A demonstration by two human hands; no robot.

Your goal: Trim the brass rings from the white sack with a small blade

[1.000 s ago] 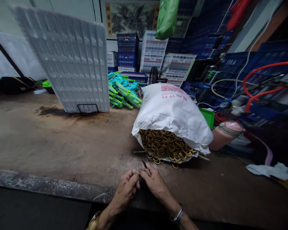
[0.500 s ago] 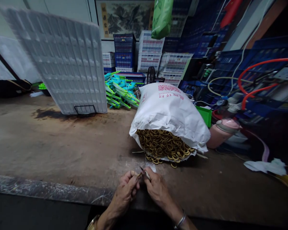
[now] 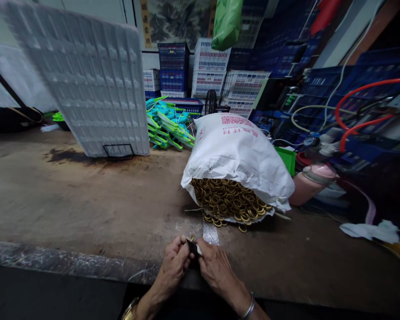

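Head view: at far L of the table [image 3: 86,195], a black bag [image 3: 13,119] lies near the back. Next to the R of it, a ribbed white panel [image 3: 86,84] leans in a black wire stand [image 3: 118,152], w/ a dark stain on the wood near its foot. Then comes a pile of green-blue parts [image 3: 168,122], behind the hands.

At the front, L hand [image 3: 174,262] is closed, thumb and fingers pinched together; it has hold of a small gold-col. ring [image 3: 192,238], whose edge shows just above the fingertips. R hand [image 3: 216,264] is also closed, w/ a dark blade [image 3: 192,248] in its grip, which points to the L hand; exact contact btwn blade and ring I cannot tell.

Behind and to the R of the hands, a white sack [image 3: 236,151] lies w/ its open mouth to the front, full of rings [image 3: 223,200]; some lie on the table under the mouth. Beside the sack is a pink bottle [image 3: 311,184], tilted, and at far R a white cloth [image 3: 370,231].
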